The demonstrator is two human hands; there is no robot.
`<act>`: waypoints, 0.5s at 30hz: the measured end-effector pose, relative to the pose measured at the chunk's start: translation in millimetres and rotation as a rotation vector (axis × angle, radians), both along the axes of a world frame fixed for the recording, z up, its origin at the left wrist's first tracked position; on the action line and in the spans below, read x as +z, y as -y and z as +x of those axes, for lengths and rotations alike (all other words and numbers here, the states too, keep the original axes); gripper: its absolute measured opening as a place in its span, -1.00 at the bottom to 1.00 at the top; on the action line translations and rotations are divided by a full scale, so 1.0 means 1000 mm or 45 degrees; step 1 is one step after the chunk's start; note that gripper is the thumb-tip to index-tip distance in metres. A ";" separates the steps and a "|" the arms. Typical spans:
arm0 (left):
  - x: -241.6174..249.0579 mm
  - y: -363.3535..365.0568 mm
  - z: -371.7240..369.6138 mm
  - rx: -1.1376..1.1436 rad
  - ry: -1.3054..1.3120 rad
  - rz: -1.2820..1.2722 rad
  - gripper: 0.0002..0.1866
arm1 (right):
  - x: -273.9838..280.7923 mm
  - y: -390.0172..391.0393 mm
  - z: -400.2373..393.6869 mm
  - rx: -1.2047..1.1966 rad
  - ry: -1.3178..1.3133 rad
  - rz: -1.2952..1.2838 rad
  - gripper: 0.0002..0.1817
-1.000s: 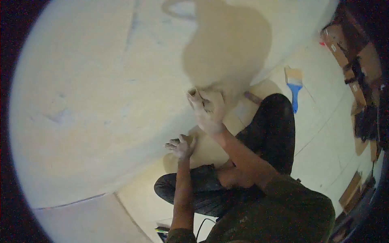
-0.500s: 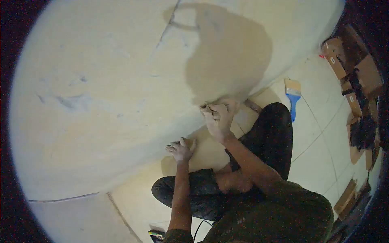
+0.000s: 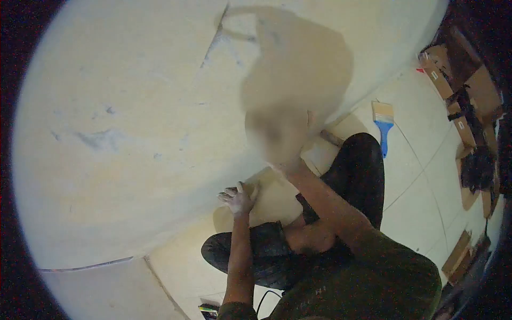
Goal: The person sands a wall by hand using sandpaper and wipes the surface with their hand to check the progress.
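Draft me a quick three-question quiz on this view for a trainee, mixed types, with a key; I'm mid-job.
1. Multiple choice: what colour is the handle of the brush?
A) Red
B) Blue
C) Green

2. True or false: the brush lies on the person's left side.

3. Short answer: near the wall, which hand shows as a blur?

Key:
1. B.
2. False; it lies on the floor beyond the right knee.
3. The right hand; the left hand shows more clearly, fingers spread.

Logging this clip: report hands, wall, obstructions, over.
Left hand open, by wall. Right hand blurred, grip unclear. Wall grey-marked. Brush on floor beyond right knee.
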State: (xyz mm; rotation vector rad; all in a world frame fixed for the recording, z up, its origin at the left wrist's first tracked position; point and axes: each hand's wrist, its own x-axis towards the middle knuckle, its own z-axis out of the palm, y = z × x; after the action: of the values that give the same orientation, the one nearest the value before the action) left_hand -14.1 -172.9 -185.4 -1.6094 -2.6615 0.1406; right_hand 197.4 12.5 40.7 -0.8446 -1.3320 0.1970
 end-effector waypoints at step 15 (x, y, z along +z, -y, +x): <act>0.027 0.000 0.000 0.044 -0.005 -0.229 -0.01 | -0.069 0.036 -0.015 0.059 0.174 -0.072 -0.74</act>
State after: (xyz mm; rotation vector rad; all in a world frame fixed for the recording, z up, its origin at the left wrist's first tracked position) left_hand -14.1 -172.4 -158.0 -1.6070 -2.7441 0.3942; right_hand 182.5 -23.5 -28.3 -0.8881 -1.4805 0.2175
